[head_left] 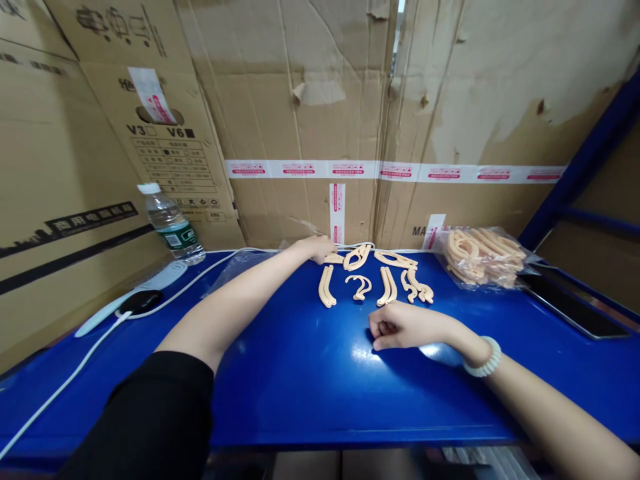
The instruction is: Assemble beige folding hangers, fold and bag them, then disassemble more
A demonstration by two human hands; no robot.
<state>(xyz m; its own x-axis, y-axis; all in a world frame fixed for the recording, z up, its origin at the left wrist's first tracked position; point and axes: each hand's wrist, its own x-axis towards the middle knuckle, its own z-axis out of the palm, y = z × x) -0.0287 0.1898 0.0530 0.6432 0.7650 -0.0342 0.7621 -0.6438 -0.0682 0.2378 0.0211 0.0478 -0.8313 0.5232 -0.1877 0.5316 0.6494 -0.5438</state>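
Note:
My left hand (320, 249) reaches to the back of the blue table, its fingers closed at the end of a beige plastic hanger arm (334, 259). My right hand (400, 325) rests nearer the front with its fingers curled and nothing visible in them. Between the hands lie beige hanger parts: a pair of curved strips (327, 287), a hook (361, 287), a second pair of strips (387, 287) and more hooks (417, 287). Behind these are two looped hanger arms, one in the middle (357, 257) and another at right (396, 260).
A clear bag of beige parts (483, 257) sits at the back right, beside a dark flat device (570, 303). At left are a water bottle (173, 223), a black object (141, 303) and a white cable (65, 383). Cardboard (300, 127) walls the back of the table (300, 393).

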